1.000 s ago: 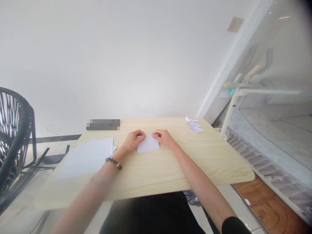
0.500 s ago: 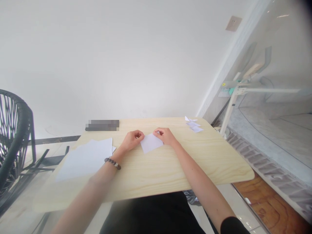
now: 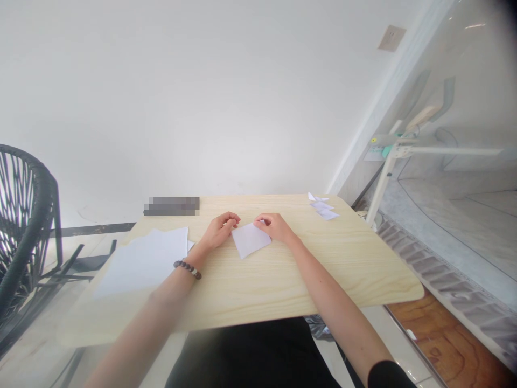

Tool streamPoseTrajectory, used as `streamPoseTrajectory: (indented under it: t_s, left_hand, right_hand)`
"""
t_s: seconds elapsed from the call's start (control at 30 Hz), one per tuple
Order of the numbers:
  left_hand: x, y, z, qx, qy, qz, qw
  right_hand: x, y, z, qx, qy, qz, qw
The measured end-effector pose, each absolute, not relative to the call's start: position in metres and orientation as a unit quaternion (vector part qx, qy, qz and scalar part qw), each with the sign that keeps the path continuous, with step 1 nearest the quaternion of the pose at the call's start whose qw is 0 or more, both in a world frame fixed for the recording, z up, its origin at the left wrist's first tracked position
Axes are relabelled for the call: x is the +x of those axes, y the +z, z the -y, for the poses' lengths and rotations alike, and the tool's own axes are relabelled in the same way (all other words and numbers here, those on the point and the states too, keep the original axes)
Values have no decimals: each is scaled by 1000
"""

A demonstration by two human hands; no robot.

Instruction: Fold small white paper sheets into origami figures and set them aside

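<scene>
A small white sheet of paper [image 3: 251, 240] lies slightly askew on the pale wooden table [image 3: 258, 296] in front of me. My right hand [image 3: 273, 226] pinches its upper right edge between thumb and fingers. At the upper left corner is my left hand [image 3: 220, 229], its fingers curled and the thumb against the paper; the exact contact is partly hidden. A dark bead bracelet [image 3: 188, 268] circles my left wrist.
Larger white sheets [image 3: 145, 258] lie at the table's left. Several small folded paper pieces [image 3: 323, 207] sit at the far right. A blurred dark object [image 3: 172, 206] is at the back left. A dark woven chair [image 3: 28, 215] stands left, a white metal frame [image 3: 383, 183] right.
The paper's lower corner has shifted slightly toward me and more of the sheet shows. My left fingers have loosened and lifted a little; my right hand stays almost in place.
</scene>
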State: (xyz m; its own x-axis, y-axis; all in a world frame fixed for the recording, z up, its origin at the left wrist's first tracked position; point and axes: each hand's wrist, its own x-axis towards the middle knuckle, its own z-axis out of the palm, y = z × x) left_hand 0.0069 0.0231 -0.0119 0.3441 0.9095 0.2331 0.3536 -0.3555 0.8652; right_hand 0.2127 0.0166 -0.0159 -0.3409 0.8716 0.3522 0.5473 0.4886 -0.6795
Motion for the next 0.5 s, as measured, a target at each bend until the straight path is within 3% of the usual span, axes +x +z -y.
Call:
streamPoseTrajectory:
  t_s: [0.5]
  left_hand:
    - [11, -7, -15, 765, 352, -425, 331]
  right_hand:
    - [198, -13, -13, -442, 183, 785, 393]
